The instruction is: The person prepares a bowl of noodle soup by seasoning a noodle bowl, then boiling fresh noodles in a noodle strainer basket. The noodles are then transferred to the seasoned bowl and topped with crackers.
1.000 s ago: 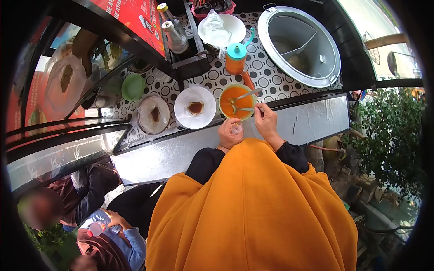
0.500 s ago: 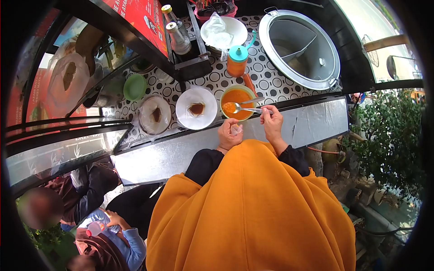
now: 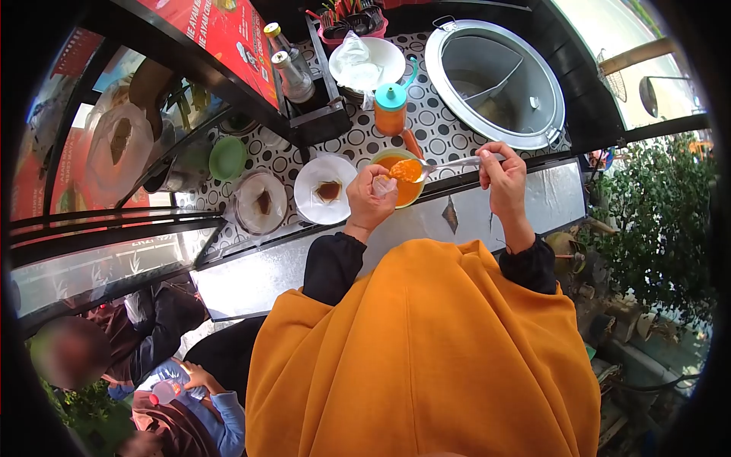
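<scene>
My right hand (image 3: pixel 505 183) grips the handle of a metal spoon (image 3: pixel 455 161), whose bowl is heaped with chunky orange-red sauce (image 3: pixel 407 170). Between the fingers of my left hand (image 3: pixel 368 204) is a small clear plastic bag (image 3: pixel 384 185). The loaded spoon is beside the bag, above a pale bowl (image 3: pixel 418 192) of orange sauce; my left hand and the spoon partly cover that bowl. To its left stand a white bowl (image 3: pixel 308 171) and a plastic-covered bowl (image 3: pixel 245 202), each with dark brown liquid at the centre.
A squeeze bottle (image 3: pixel 391 119) with a turquoise cap stands behind the sauce bowl. A big divided metal pot (image 3: pixel 438 76) is at the back right. Two glass bottles (image 3: pixel 293 80), a green bowl (image 3: pixel 228 158) and a white bowl (image 3: pixel 392 61) are farther back. Two people sit below left.
My right hand has lifted the spoonful of sauce up from the bowl and moved right. My left hand has risen with the plastic bag, close to the spoon's tip.
</scene>
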`<act>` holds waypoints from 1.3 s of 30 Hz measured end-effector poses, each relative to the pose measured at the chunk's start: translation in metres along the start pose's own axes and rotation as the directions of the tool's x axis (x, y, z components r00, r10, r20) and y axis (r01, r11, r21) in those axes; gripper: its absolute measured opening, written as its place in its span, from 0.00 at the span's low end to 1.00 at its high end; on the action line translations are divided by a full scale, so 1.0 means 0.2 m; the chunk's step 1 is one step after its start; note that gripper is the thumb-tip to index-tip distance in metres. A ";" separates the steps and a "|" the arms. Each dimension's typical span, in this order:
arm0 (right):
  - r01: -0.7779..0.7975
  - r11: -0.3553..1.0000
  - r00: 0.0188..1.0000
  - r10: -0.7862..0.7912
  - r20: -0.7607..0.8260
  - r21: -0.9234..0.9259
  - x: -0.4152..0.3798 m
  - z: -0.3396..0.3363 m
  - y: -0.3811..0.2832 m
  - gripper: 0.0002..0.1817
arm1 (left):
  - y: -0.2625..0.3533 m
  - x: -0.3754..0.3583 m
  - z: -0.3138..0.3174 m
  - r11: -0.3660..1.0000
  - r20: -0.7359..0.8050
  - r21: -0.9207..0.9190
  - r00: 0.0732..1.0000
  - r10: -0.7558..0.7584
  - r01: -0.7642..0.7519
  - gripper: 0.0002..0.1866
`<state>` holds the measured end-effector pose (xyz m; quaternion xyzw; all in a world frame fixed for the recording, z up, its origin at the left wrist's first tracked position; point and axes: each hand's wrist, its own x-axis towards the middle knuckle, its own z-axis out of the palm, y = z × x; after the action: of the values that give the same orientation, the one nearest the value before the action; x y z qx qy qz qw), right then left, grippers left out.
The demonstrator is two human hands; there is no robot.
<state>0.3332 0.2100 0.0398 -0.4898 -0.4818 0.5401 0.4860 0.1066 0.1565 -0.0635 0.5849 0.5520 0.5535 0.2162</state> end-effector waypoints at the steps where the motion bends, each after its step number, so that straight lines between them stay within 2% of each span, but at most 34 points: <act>1: 0.006 1.000 1.000 -0.006 0.001 -0.021 0.01 0.00 -0.03 0.05 | 0.00 0.02 0.01 1.000 0.007 -0.025 1.000 -0.005 0.005 0.15; 8: 0.142 0.964 0.990 -0.132 0.056 -0.224 0.05 0.04 -0.15 0.05 | 0.00 0.08 0.07 0.992 0.052 -0.030 0.991 0.121 -0.119 0.18; 13: 0.258 0.860 0.966 -0.234 0.109 -0.441 0.06 0.10 -0.24 0.04 | 0.06 0.11 0.08 0.994 0.044 -0.057 0.994 0.100 -0.098 0.20; 17: 0.358 0.745 0.934 -0.288 0.212 -0.563 0.01 0.21 -0.37 0.02 | 0.03 0.11 0.11 0.993 0.035 -0.091 0.996 0.079 -0.076 0.22; 20: 0.583 0.580 0.810 -0.469 0.352 -0.570 -0.03 0.31 -0.44 0.02 | -0.02 0.11 0.14 0.995 0.018 -0.078 0.998 0.067 -0.065 0.24; 23: 0.733 0.374 0.675 -0.505 0.538 -0.569 -0.08 0.36 -0.46 0.06 | 0.00 0.15 0.18 0.982 -0.116 -0.121 0.985 0.128 -0.142 0.26; 24: 0.772 0.307 0.626 -0.514 0.586 -0.557 -0.10 0.37 -0.46 0.07 | 0.01 0.15 0.17 0.986 -0.109 -0.123 0.989 0.101 -0.114 0.27; 26: 0.794 0.272 0.598 -0.516 0.614 -0.544 -0.12 0.39 -0.48 0.10 | 0.05 0.16 0.15 0.991 -0.095 -0.123 0.994 0.047 -0.058 0.28; 28: 0.792 0.254 0.592 -0.544 0.595 -0.556 -0.13 0.37 -0.48 0.09 | 0.03 0.17 0.15 0.981 -0.125 -0.151 0.987 0.106 -0.124 0.29; 31: 0.679 0.403 0.701 -0.602 0.381 -0.614 -0.14 0.31 -0.52 0.06 | 0.02 0.15 0.12 0.979 -0.117 -0.134 0.984 0.137 -0.153 0.27; 34: 0.509 0.626 0.814 -0.574 0.093 -0.591 -0.14 0.20 -0.46 0.02 | 0.01 0.13 0.10 0.982 -0.108 -0.147 0.989 0.104 -0.119 0.25; 37: 0.244 0.906 0.946 -0.301 -0.123 -0.346 -0.16 0.07 -0.36 0.02 | 0.02 0.10 0.05 0.980 -0.125 -0.178 0.990 0.069 -0.091 0.26; 39: 0.160 0.930 0.965 -0.218 -0.145 -0.330 -0.18 0.02 -0.25 0.02 | 0.07 0.07 0.00 0.978 -0.143 -0.191 0.988 0.060 -0.088 0.26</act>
<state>0.3332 0.1777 0.0916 -0.5588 -0.5614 0.3605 0.4925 0.1080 0.1652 -0.0460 0.5416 0.4858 0.6518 0.2139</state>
